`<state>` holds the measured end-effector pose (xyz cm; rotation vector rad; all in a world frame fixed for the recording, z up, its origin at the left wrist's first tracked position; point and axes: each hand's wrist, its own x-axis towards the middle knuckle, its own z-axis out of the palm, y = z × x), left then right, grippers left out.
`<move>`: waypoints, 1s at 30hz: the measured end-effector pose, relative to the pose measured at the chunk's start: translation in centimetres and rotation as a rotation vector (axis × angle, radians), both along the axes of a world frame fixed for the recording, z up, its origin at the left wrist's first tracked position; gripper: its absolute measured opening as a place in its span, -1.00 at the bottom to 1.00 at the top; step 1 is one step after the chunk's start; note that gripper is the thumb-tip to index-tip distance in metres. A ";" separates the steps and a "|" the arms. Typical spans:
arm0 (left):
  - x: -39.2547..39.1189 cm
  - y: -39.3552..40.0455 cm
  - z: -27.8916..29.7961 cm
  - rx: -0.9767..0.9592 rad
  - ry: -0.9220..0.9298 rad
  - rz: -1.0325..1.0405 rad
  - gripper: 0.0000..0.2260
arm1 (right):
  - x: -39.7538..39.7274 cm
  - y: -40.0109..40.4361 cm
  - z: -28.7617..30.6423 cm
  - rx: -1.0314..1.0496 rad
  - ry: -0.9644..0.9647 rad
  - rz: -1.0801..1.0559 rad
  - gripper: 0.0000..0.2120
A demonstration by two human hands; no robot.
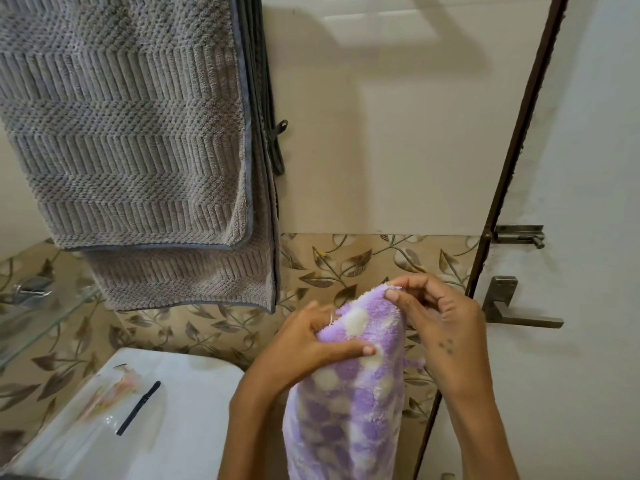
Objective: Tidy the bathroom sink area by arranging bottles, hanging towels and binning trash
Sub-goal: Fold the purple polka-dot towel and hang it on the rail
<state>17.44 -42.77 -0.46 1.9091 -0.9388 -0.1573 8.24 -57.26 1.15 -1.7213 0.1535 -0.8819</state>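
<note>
Purple-and-white spotted fleece towel (349, 403) held up in front of the leaf-pattern wall tiles (346, 261). Left hand (311, 344) grips its upper left side, right hand (440, 313) pinches the top edge. Grey ribbed towel (131, 133) hangs upper left.

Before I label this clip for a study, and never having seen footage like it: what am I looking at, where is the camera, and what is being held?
No machine here: a person's two bare hands, filmed by one wide-angle camera on their head, looking forward and down. The left hand and right hand both grip the top edge of a purple and white towel, which hangs down between them. A grey towel hangs on the wall at upper left. Below it is a white surface with a clear plastic wrapper and a thin black strip lying on it. At right is a door handle.
</note>
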 end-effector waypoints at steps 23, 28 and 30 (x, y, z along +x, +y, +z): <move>-0.5 -2.1 1.4 -0.220 -0.343 0.519 -0.46 | -0.4 -0.1 2.0 -0.026 0.259 0.129 -0.64; -1.0 -2.7 1.7 -0.131 -0.385 0.390 -0.76 | 0.2 0.3 1.4 -0.157 0.492 0.208 -0.32; -1.4 -2.6 2.0 -0.172 -0.335 0.294 -0.95 | 0.4 -0.1 1.3 -0.200 0.502 0.176 -0.61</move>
